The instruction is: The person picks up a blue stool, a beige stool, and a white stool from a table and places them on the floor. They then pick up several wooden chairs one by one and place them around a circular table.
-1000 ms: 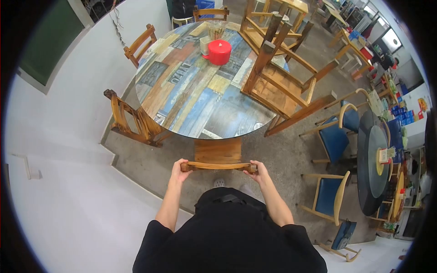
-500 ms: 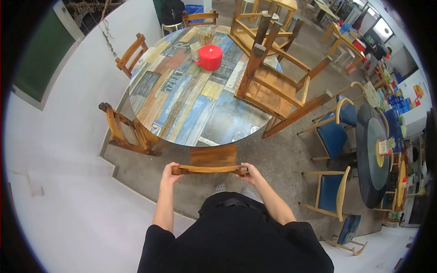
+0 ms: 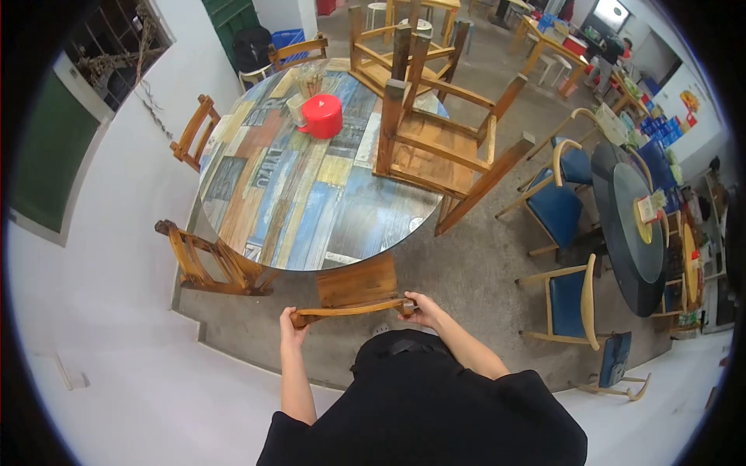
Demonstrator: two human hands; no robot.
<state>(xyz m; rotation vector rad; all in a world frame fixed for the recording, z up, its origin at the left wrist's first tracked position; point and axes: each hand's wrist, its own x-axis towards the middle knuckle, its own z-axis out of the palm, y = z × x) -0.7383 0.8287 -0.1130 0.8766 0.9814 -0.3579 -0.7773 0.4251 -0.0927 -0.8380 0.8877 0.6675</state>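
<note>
A wooden chair point(image 3: 357, 283) stands at the near edge of a round table point(image 3: 233, 210) printed like painted planks. The front of its seat is partly beneath the tabletop. My left hand point(image 3: 294, 329) is closed round the left end of the chair's curved top rail point(image 3: 350, 311). At the rail's right end my right hand point(image 3: 422, 310) grips the other corner post. Both forearms reach forward from my body. The chair's legs are hidden.
Upturned wooden chairs point(image 3: 443, 147) rest on the table's right side. A red container point(image 3: 322, 116) stands near the far edge. Another wooden chair point(image 3: 206, 260) is at the left, by the white wall. Blue-seated chairs point(image 3: 556, 213) surround a dark oval table point(image 3: 614, 225) on the right.
The view has turned, so the table and chair appear lower and further left. Both hands keep their hold on the chair. No clear shift of the chair against the table shows.
</note>
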